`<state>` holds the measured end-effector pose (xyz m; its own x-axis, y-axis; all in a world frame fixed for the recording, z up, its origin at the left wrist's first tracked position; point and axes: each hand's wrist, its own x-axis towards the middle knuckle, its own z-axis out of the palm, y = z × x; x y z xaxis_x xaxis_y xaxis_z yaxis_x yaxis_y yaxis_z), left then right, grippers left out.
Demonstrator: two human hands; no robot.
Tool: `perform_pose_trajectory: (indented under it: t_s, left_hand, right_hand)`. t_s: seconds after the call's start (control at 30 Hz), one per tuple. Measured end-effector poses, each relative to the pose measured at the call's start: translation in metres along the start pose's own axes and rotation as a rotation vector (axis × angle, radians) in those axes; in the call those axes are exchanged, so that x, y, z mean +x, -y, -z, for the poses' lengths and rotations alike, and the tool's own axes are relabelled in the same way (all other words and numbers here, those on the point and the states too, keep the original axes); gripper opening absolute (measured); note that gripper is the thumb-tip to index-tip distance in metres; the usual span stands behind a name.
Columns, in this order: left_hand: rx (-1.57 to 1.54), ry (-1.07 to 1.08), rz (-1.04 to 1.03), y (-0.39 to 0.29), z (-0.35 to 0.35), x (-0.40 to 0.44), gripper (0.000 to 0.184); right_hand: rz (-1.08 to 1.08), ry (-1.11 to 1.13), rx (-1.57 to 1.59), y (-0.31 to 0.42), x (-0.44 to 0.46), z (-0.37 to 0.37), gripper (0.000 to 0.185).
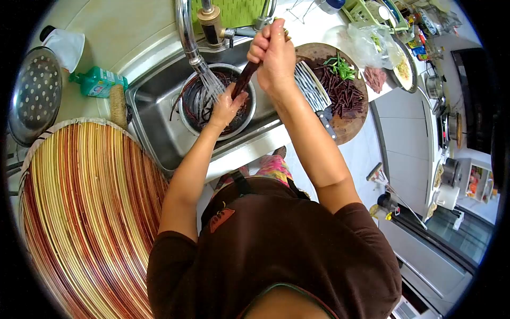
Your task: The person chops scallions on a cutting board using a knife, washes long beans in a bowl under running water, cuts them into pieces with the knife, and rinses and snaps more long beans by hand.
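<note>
My right hand (273,59), raised over the sink's right side, is closed round the upper end of a bundle of long dark purple stems (246,77). Lower down, my left hand (228,109) grips the same bundle, over a round metal basin (252,114). More dark stems (199,103) lie in that basin, which sits in the steel sink (154,101). Water runs from the faucet (187,32) into it, beside my left hand. The stems' exact kind is unclear.
A round chopping board (348,133) at the right holds cut dark stems (345,98), chopped greens (340,66) and a wide-bladed knife (312,87). Raw meat (375,78) lies beyond it. A large striped round woven tray (90,212) stands left, near a green bottle (101,82).
</note>
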<state>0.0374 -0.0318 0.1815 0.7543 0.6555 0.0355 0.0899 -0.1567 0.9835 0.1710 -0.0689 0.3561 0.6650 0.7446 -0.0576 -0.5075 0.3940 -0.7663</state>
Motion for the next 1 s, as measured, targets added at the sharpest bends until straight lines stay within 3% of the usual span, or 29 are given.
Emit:
perform_pose_trajectory:
  t_s: [0.1, 0.13, 0.17, 0.2, 0.27, 0.3, 0.33, 0.37, 0.43, 0.47, 0.57, 0.6, 0.7, 0.77, 0.97, 1.0]
  left_hand:
    - [0.453, -0.087, -0.017, 0.076, 0.008, -0.013, 0.038]
    - [0.388, 0.15, 0.37, 0.027, 0.022, -0.017, 0.048]
    - [0.414, 0.117, 0.36, 0.048, 0.026, -0.025, 0.049]
    - [0.439, 0.082, 0.346, 0.087, 0.035, -0.035, 0.05]
    - [0.586, 0.059, 0.289, 0.125, 0.049, -0.041, 0.056]
    - [0.708, 0.074, 0.249, 0.133, 0.054, -0.044, 0.063]
    - [0.831, 0.088, 0.209, 0.131, 0.055, -0.046, 0.071]
    - [0.831, 0.121, 0.334, 0.127, 0.057, -0.048, 0.08]
    - [0.826, 0.183, 0.576, 0.103, 0.063, -0.044, 0.101]
    - [0.706, 0.178, 0.545, 0.118, 0.069, -0.043, 0.117]
    - [0.199, 0.066, 0.248, 0.094, 0.076, -0.042, 0.113]
    - [0.164, 0.022, 0.315, 0.056, 0.071, -0.04, 0.11]
    - [0.142, 0.189, 0.322, 0.006, 0.062, -0.031, 0.104]
    - [-0.196, 0.148, 0.301, -0.015, 0.053, -0.028, 0.09]
    - [-0.3, 0.079, 0.372, -0.009, 0.02, -0.022, 0.018]
    - [-0.207, 0.123, 0.372, -0.007, 0.021, -0.02, 0.019]
  right_hand:
    - [0.118, 0.042, 0.047, 0.033, -0.002, -0.017, 0.041]
    - [0.141, 0.054, 0.062, 0.042, 0.0, -0.018, 0.042]
    - [0.159, 0.091, 0.136, 0.049, 0.001, -0.019, 0.042]
    - [0.15, 0.123, 0.203, 0.053, 0.003, -0.018, 0.028]
    - [0.191, 0.154, 0.152, 0.055, 0.001, -0.025, 0.027]
    - [0.235, 0.147, 0.033, 0.05, -0.008, -0.034, 0.041]
    - [0.25, 0.119, -0.048, 0.045, -0.013, -0.039, 0.037]
    - [0.234, 0.109, -0.096, 0.03, -0.014, -0.036, 0.029]
    - [0.129, 0.074, -0.268, -0.007, -0.025, -0.027, 0.034]
    - [0.103, 0.09, -0.337, -0.031, -0.03, -0.018, 0.033]
    - [-0.036, 0.1, -0.593, -0.121, -0.032, 0.034, 0.023]
    - [-0.075, 0.087, -0.578, -0.144, -0.036, 0.046, 0.022]
    - [-0.261, 0.033, -0.222, -0.163, -0.048, 0.042, 0.02]
    - [-0.25, 0.019, -0.111, -0.149, -0.045, 0.032, 0.028]
    - [-0.193, 0.044, 0.066, -0.073, -0.017, 0.006, 0.034]
    - [-0.169, 0.018, 0.072, -0.055, -0.011, 0.004, 0.035]
